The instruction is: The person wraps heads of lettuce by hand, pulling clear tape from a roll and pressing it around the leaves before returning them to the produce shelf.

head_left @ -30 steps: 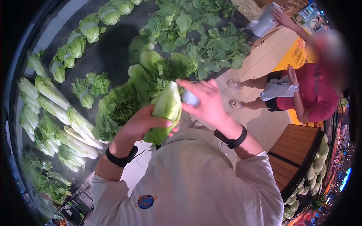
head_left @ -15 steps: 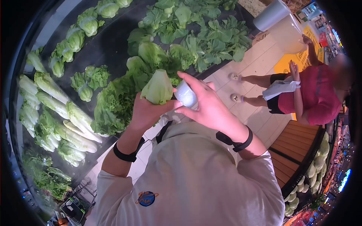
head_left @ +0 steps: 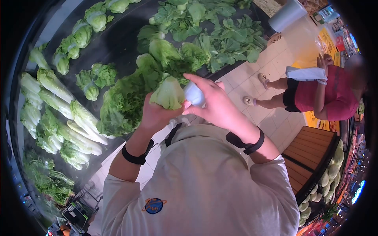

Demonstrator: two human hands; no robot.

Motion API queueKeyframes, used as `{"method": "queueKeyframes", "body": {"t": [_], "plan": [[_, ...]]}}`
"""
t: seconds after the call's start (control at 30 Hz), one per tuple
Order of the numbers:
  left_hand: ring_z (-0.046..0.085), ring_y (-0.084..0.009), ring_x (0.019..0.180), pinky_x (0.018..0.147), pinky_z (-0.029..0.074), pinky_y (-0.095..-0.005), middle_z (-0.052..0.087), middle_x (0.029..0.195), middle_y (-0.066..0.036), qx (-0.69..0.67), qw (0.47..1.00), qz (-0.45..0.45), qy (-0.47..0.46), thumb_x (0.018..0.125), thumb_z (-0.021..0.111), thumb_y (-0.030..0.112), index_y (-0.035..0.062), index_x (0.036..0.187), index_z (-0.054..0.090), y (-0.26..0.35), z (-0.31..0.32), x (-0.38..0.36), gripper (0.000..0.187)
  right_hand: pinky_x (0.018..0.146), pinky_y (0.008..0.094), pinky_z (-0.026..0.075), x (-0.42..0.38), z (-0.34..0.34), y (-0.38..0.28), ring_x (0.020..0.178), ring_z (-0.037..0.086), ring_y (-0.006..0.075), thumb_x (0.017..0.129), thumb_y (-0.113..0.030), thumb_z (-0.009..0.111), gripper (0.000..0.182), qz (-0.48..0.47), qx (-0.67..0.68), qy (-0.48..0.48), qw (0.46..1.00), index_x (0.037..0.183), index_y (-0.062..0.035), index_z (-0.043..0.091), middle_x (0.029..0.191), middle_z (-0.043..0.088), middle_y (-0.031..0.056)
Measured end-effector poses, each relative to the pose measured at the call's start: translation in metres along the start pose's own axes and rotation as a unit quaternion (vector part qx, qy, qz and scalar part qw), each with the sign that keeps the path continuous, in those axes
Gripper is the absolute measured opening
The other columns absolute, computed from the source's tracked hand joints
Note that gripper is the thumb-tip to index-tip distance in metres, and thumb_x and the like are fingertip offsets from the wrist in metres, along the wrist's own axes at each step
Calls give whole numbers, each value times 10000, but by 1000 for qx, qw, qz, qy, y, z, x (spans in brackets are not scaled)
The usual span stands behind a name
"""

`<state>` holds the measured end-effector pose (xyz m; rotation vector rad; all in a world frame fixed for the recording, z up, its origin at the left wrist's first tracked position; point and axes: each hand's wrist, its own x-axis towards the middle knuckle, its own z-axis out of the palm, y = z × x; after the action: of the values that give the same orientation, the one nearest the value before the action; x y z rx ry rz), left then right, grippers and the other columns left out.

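My left hand [head_left: 157, 112] is closed around a pale green lettuce head [head_left: 168, 94], held up in front of my chest. My right hand [head_left: 218, 104] curves around a smooth white roll [head_left: 193, 94], thumb below and fingers above. The roll is right beside the lettuce, and both thumbs come close together under it; the hand hides part of the roll, and I cannot tell what it is made of. Just beyond my hands, loose-leaf lettuce [head_left: 124, 100] is heaped on the dark display shelf [head_left: 122, 45].
Long napa cabbages [head_left: 59, 104] lie at the left, round lettuces [head_left: 80, 35] along the back, and leafy greens [head_left: 228, 41] ahead. On the right stand a person [head_left: 319, 90] holding a white bag [head_left: 305, 73], a large clear-film roll [head_left: 287, 15] and a wooden-sided stand [head_left: 309, 151].
The lettuce has tipped in my left hand and looks shorter and wider. My right hand keeps its hold on the roll. The person at the right has brought both hands together by the bag.
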<state>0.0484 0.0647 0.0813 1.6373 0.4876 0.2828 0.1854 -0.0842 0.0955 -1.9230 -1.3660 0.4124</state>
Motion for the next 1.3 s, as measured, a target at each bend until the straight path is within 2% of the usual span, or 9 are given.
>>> {"method": "queueKeyframes", "body": {"t": [0.13,0.2,0.4,0.57,0.67,0.77,0.97,1.1,1.3], "plan": [[591,-70,712,656,494,-262,686,826,-18,21,998,59,-21,729,843,150,30,936,674,-2,-4,-8,293,948,356,428,7,4,8,1067,607,251,781,-138,784,759,71,139,-69,985,1435,-106,401,1186,618,125],[614,-79,718,667,507,-243,671,799,-9,13,997,60,-54,712,819,14,42,847,660,0,-3,-11,211,941,344,462,11,6,10,1061,608,216,810,-42,733,744,86,196,-49,975,1460,-101,376,1200,616,105],[603,-65,714,657,490,-228,670,805,-22,61,989,105,-85,698,824,23,29,854,665,3,-8,-15,222,847,259,459,22,23,27,980,567,104,796,44,704,847,79,273,14,958,1520,-141,305,1197,612,61],[606,-69,711,658,489,-235,662,786,-13,82,991,89,-60,679,857,104,28,856,662,1,-3,-20,274,771,221,442,28,21,20,900,547,78,783,53,716,841,37,202,86,975,1508,-144,337,1146,637,48],[597,-70,789,686,479,-232,642,872,-17,115,990,51,-70,621,902,172,29,996,610,4,-14,-24,496,761,225,454,28,18,18,881,557,85,775,50,727,834,0,140,117,983,1498,-147,361,1120,652,54],[525,-65,914,743,440,-214,515,1059,-24,-164,968,6,-191,648,882,344,31,1239,385,-3,-30,-23,833,791,240,474,28,18,21,916,582,97,769,40,739,835,-31,124,126,984,1494,-150,372,1121,658,70],[536,-102,989,827,463,-276,554,1076,-41,-169,958,-107,-208,891,683,270,35,1220,417,-5,-29,-20,484,801,314,526,30,24,14,880,629,201,749,13,755,805,-61,164,132,976,1462,-147,417,1040,644,98],[552,-131,1034,833,502,-298,559,1139,-72,-157,963,-117,-184,912,670,294,21,1273,404,-14,-19,-14,525,745,296,525,29,31,19,876,628,154,729,-14,793,820,-75,242,119,960,1454,-148,434,1102,664,72],[579,-164,1069,857,504,-306,551,1265,-89,-194,919,-140,-314,835,754,365,26,1452,350,-17,-26,-5,811,676,224,479,27,33,23,870,606,81,706,-15,816,839,-76,260,108,956,1449,-131,445,1076,673,24]]}}
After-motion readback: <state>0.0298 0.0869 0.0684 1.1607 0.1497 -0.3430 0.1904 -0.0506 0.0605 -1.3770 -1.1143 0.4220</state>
